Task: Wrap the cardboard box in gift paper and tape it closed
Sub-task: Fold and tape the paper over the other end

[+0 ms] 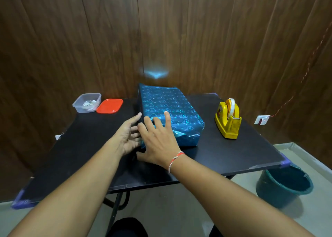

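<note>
Plain room: wood-panelled wall (107,39), folding black table (233,152), floor bucket (283,186).

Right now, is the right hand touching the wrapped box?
Touching. The head view shows the right hand lying flat on the near end of the box, fingers spread across the blue paper.

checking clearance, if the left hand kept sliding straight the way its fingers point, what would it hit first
The left hand lies open with fingers aimed forward and right, already at the near left side of the blue gift-wrapped box. It would press into that side first. Whether the fingertips already touch it is unclear.
</note>
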